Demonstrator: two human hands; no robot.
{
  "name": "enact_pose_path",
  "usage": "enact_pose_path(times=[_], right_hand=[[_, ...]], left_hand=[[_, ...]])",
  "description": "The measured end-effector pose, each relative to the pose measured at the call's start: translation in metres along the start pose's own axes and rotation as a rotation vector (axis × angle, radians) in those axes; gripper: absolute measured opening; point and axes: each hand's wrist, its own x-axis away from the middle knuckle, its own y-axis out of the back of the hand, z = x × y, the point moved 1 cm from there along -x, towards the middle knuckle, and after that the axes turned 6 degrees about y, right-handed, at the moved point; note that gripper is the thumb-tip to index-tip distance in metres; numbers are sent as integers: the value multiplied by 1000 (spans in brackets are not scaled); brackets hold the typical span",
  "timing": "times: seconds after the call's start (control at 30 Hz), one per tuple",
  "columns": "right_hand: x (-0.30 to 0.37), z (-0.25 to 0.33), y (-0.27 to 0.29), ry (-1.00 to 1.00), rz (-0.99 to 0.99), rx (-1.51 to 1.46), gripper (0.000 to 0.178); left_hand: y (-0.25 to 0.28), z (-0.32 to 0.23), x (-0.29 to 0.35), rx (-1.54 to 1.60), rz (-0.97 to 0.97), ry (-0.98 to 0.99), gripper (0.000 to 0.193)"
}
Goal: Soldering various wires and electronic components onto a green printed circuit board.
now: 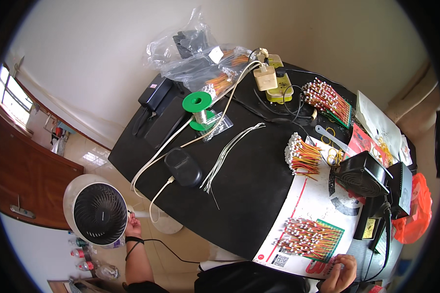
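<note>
At the left, my left hand (133, 227) has its fingers closed at the side of a round white fan (100, 210) with a black grille. A black band with a cable circles that wrist. My right hand (343, 274) rests at the near edge of a white printed sheet (278, 239), fingers loosely bent and apart, with nothing visible in them. Just beyond it lies a green circuit board (335, 233) bearing many orange and red wires with white tips. A bundle of similar wires (303, 155) lies farther up the sheet.
On the black table (234, 215) lie a solder spool (199, 113), thin pale wires (230, 155), a black mouse-shaped device (183, 167) and a second wired board (330, 102). Plastic bags (195, 58) and a charger (265, 78) are behind. A black box fan (363, 174) stands right.
</note>
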Motion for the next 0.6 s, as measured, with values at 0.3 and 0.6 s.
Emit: enact_pose_path(times=[0.3, 0.6], right_hand=[[12, -12, 3, -16, -5, -91, 18], [1, -6, 7, 74, 10, -62, 20]], left_hand=[[-3, 1, 20, -96, -69, 36, 27], [13, -16, 21, -341, -55, -12, 33]])
